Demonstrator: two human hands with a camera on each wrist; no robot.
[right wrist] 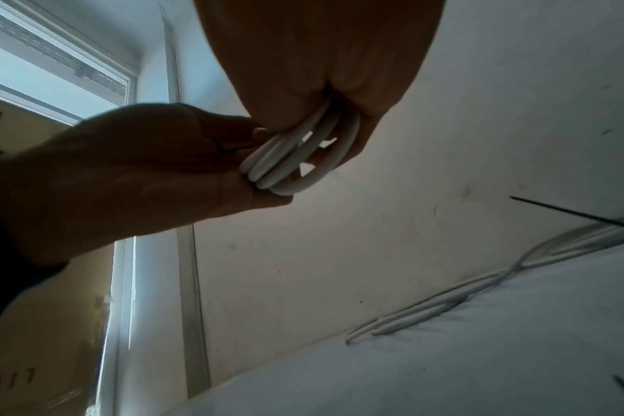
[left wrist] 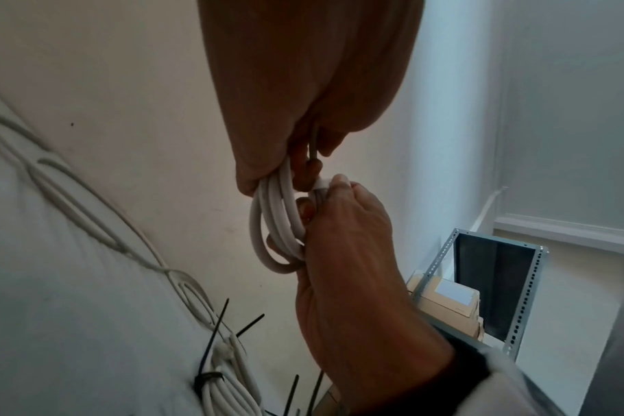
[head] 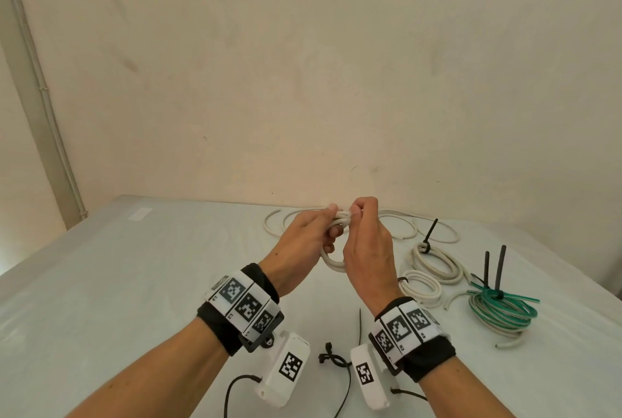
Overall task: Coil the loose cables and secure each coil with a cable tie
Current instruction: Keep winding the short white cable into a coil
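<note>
Where head view hides, coil (right wrist: 289,157) strands.

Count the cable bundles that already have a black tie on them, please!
3: two white coils right of the hands, and the green-and-white coil farthest right. The held coil's tie can't be confirmed.

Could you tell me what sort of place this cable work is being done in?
Probably a plain indoor workroom or storeroom: a table under a pale cover against a bare cream wall, a perforated metal rack holding cardboard boxes, and a window.
</note>
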